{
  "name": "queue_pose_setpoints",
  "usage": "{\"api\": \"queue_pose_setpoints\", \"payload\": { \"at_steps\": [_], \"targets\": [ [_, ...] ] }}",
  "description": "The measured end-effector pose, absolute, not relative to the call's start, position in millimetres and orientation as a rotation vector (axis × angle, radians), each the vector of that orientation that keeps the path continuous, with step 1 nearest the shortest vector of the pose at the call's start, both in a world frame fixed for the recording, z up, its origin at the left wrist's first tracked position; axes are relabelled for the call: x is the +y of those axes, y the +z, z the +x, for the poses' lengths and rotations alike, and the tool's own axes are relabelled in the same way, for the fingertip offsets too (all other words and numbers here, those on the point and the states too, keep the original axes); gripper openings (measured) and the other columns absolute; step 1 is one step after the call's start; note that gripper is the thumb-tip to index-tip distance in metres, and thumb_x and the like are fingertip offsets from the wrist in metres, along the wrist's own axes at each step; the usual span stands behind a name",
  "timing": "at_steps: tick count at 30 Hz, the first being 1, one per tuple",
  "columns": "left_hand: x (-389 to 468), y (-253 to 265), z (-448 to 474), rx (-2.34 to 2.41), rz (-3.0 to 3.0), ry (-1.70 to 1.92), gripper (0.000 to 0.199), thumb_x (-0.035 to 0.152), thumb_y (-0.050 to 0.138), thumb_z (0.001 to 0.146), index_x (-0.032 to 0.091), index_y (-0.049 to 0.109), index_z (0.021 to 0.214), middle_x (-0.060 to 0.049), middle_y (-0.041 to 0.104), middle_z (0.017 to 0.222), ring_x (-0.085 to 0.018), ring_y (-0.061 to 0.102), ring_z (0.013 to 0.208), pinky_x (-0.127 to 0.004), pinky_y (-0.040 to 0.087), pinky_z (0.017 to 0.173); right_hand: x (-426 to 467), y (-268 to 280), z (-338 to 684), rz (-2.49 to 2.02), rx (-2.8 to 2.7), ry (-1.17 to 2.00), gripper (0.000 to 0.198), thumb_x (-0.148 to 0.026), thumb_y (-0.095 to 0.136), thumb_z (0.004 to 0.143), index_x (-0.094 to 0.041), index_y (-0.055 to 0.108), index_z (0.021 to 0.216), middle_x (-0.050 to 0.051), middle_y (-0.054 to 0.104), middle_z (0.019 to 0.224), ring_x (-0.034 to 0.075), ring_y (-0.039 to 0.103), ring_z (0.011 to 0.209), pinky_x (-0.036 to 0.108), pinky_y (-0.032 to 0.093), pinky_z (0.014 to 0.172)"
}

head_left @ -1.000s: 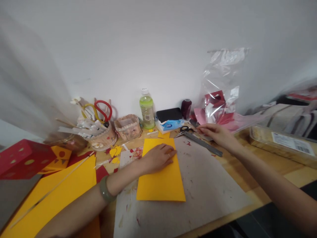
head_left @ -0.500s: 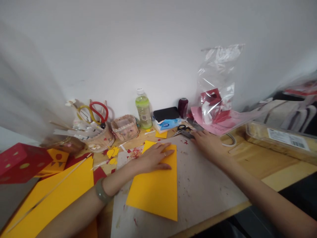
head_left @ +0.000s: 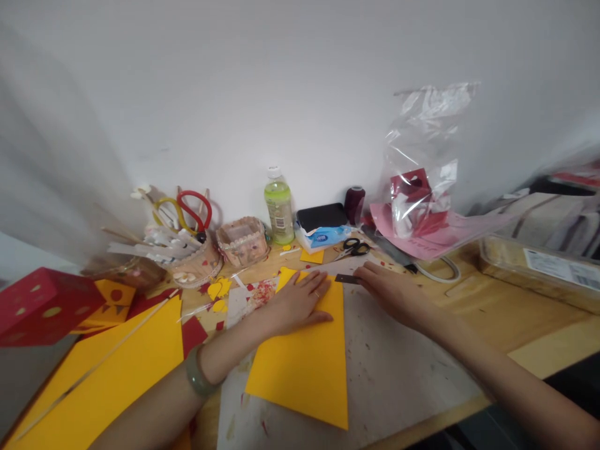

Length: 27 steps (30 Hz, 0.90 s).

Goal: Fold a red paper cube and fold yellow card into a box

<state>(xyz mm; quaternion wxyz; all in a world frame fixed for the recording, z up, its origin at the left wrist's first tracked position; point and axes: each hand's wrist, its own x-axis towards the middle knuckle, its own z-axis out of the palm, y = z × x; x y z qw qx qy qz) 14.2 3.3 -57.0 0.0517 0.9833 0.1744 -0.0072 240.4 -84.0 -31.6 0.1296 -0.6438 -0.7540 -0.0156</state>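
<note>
My left hand (head_left: 300, 303) lies flat, fingers stretched out, on a sheet of yellow paper (head_left: 304, 381). The paper rests on a stained grey-white board (head_left: 398, 375). To the right of the sheet, my right hand (head_left: 391, 287) is closed on a narrow dark strip that looks like a metal ruler (head_left: 345, 279). One end of the strip sticks out leftward by the sheet's upper right edge; my fingers cover the rest. Black-handled scissors (head_left: 355, 247) lie just beyond that hand.
At the back stand a green drink bottle (head_left: 279, 212), a tissue pack (head_left: 323, 236) with a phone (head_left: 321, 216) on it, and a thread spool (head_left: 355, 203). Left are a pen holder (head_left: 194, 269), a red box (head_left: 51, 306) and larger yellow paper (head_left: 103, 375). A plastic box (head_left: 539, 272) sits right.
My right hand has come back from near the scissors toward the yellow sheet, bringing the metal ruler with it. The left hand stays flat on the paper. The view has shifted slightly.
</note>
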Motion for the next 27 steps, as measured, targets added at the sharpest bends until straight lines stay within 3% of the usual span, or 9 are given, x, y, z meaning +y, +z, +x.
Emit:
{"api": "queue_pose_setpoints", "payload": {
  "at_steps": [3, 11, 17, 27],
  "targets": [
    [2, -57, 15, 0.560, 2.981, -0.068, 0.078, 0.064, 0.022, 0.091, 0.010, 0.016, 0.146, -0.015, 0.018, 0.152, -0.024, 0.013, 0.142, -0.046, 0.015, 0.113, -86, -36, 235, -1.907, -2.177, -0.024, 0.020, -0.026, 0.037, 0.092, -0.022, 0.056, 0.090, 0.004, 0.062, 0.089, 0.017, 0.059, 0.077, 0.027, 0.038, 0.061],
    [0, -48, 15, 0.569, 2.961, -0.117, 0.077, 0.062, 0.027, 0.091, 0.008, 0.016, 0.146, -0.014, 0.015, 0.153, -0.023, 0.010, 0.142, -0.045, 0.014, 0.114, -82, -48, 230, -1.996, -2.060, 0.000, 0.028, -0.045, 0.046, 0.088, -0.021, 0.056, 0.079, 0.004, 0.064, 0.082, 0.020, 0.060, 0.074, 0.028, 0.036, 0.058],
    [2, -49, 17, 0.554, 2.945, -0.165, 0.078, 0.062, 0.026, 0.091, 0.007, 0.014, 0.146, -0.014, 0.011, 0.153, -0.024, 0.008, 0.142, -0.047, 0.013, 0.114, -77, -46, 231, -1.994, -2.032, 0.050, 0.023, -0.043, 0.053, 0.083, -0.024, 0.058, 0.095, 0.002, 0.067, 0.084, 0.017, 0.060, 0.069, 0.027, 0.036, 0.056],
    [3, -50, 16, 0.532, 2.927, -0.149, 0.078, 0.064, 0.021, 0.091, 0.009, 0.014, 0.146, -0.013, 0.012, 0.153, -0.025, 0.007, 0.143, -0.048, 0.013, 0.113, -62, -45, 240, -2.041, -2.038, 0.136, 0.019, -0.043, 0.056, 0.080, -0.026, 0.058, 0.088, 0.000, 0.067, 0.086, 0.019, 0.060, 0.075, 0.027, 0.035, 0.058]
  ]
}}
